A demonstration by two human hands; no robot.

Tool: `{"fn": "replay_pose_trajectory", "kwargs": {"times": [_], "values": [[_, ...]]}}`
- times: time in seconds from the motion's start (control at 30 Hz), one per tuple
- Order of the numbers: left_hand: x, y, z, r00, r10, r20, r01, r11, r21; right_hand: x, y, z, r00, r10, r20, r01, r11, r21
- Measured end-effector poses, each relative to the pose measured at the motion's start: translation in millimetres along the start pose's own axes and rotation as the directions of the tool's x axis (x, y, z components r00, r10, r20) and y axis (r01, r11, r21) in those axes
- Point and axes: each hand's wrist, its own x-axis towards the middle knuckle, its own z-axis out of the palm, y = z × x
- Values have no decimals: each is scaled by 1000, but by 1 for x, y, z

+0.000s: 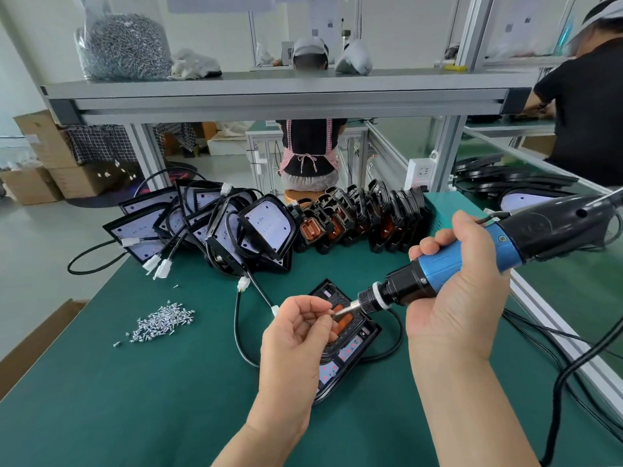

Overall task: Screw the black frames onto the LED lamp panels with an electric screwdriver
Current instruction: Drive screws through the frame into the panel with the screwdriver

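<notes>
Left of the lamp panel point(350, 349), which lies flat on the green mat point(135, 399), a loose pile of screws point(165, 320) sits within easy reach, probably so one can be picked up quickly. Behind and left of the panel, other panels point(209, 224) lean in a stack with their cables. Over the panel's left side is the left hand point(296, 335), its fingers point(320, 323) curled in, with thumb and forefinger pinched at the tip of the bit point(347, 310) (a screw is likely between them, but it is too small to make out). A black frame point(374, 326) sits on the panel, ready for fixing. Behind the panel, more frames point(364, 217) stand on edge in a row. Above the panel's right side, the right hand point(455, 291) is clenched around the blue barrel of the electric screwdriver point(472, 261). The tool is slanted so the bit points down toward the left fingers, in my judgement to load a screw.
</notes>
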Motion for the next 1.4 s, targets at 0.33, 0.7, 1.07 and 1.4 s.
{"fn": "replay_pose_trajectory", "kwargs": {"times": [0.33, 0.7, 1.07, 1.4], "values": [[17, -8, -16, 996, 54, 74, -64, 988, 139, 18, 23, -8, 999, -47, -16, 46, 999, -16], [56, -29, -41, 969, -180, 168, -76, 430, 900, 54, 56, 7, 932, -278, 234, 296, 954, -45], [66, -35, -42, 956, -238, 169, 21, 635, 772, 68, 96, 8, 913, -271, 305, 336, 923, -185], [66, -36, -44, 955, -237, 178, 30, 676, 737, 63, 102, 9, 880, -281, 384, 386, 894, -230]]}}
